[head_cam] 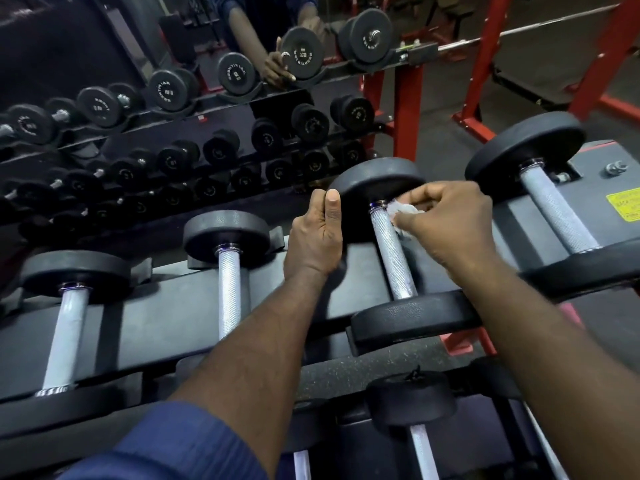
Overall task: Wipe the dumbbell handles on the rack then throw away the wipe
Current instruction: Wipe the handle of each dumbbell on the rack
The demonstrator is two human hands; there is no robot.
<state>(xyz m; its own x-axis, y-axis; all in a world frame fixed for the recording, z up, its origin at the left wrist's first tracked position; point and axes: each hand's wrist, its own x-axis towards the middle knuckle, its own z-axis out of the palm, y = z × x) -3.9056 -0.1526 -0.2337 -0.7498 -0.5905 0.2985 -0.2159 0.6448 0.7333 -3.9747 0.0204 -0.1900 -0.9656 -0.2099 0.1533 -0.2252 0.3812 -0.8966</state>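
Note:
Several black dumbbells with knurled silver handles lie across the top shelf of the rack (166,313). My right hand (446,226) pinches a small white wipe (401,211) against the far end of the third dumbbell's handle (393,258), just below its far weight head (377,183). My left hand (317,237) grips the left edge of that same weight head, thumb pointing up. Other handles show to the left (229,292), far left (67,337) and right (557,213).
A wall mirror (145,109) behind the rack reflects the dumbbells and my hands. A red steel frame (408,109) with a barbell stands at the back right. Smaller dumbbells (412,400) sit on the lower shelf near me. A yellow label (623,202) marks the rack's right end.

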